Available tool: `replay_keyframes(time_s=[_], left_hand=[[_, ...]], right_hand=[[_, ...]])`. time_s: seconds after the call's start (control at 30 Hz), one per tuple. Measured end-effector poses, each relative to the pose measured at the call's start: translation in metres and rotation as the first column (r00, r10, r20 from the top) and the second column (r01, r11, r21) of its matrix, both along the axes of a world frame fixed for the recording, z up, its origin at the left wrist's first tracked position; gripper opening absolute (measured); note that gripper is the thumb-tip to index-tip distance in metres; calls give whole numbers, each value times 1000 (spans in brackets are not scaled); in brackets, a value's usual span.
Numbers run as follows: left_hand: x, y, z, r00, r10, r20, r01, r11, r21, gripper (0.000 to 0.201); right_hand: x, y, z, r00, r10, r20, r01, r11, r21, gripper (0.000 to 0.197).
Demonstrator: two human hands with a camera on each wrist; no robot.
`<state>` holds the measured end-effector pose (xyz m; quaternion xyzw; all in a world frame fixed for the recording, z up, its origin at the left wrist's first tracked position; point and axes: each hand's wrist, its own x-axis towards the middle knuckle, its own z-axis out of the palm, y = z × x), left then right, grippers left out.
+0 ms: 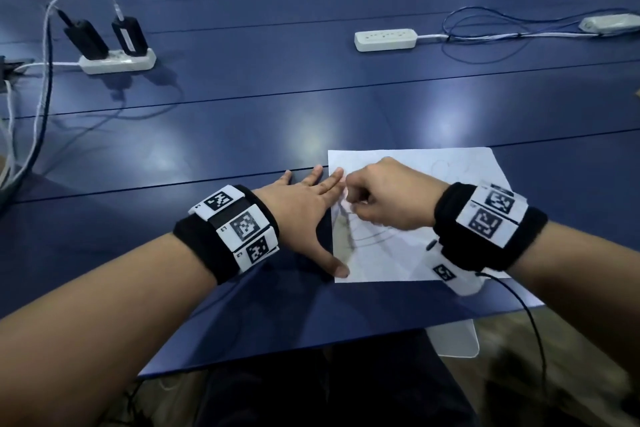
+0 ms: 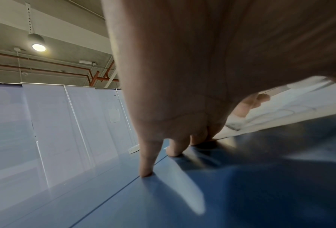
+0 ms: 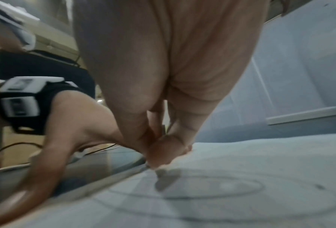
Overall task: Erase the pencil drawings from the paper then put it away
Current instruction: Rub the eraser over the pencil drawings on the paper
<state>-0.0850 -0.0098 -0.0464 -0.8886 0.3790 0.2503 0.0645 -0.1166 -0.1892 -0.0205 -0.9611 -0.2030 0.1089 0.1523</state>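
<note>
We are looking at an office or lab: blue tabletop (image 1: pixel 277 121), power strips (image 1: pixel 385 39), white partition panels (image 2: pixel 52 123), exposed ceiling pipes (image 2: pixel 46 61).

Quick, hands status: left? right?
Left hand: open, flat, fingertips on the paper edge.
Right hand: fingers curled over the paper; held item not visible.

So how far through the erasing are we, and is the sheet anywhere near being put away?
Partly done at best. Pencil curves still show on the paper, so nothing looks finished. In hand: the right hand is curled over the sheet's left part, apparently rubbing; the eraser itself is hidden. The left hand lies flat, pinning the paper's left edge to the blue table. Left: clear the remaining lines, then put the paper away.
</note>
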Motion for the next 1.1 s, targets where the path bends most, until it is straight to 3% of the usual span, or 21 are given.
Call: replay_keyframes(time_s=[0.17, 0.37, 0.57, 0.73, 0.93, 1.1], left_hand=[[-1, 0, 0, 1000, 14, -6, -14, 1000, 1, 146], [1, 0, -2, 1000, 1, -9, -1, 1000, 2, 146], [0, 0, -2, 1000, 5, -8, -5, 1000, 4, 146], [2, 0, -4, 1000, 1, -13, -1, 1000, 8, 147], [1, 1, -4, 1000, 2, -7, -2, 1000, 9, 147], [1, 0, -2, 1000, -8, -9, 8, 1000, 10, 146]], right_hand=[[-29, 13, 2, 957, 206, -202, -205, 978, 30, 15], [3, -5, -2, 1000, -13, 6, 13, 999, -49, 10], [-29, 10, -3, 968, 191, -161, -191, 981, 11, 8], [2, -8, -3, 999, -27, 28, 29, 998, -60, 11], [-30, 8, -3, 968, 181, -175, -176, 983, 44, 12], [-3, -5, -1, 1000, 13, 9, -13, 999, -49, 8]])
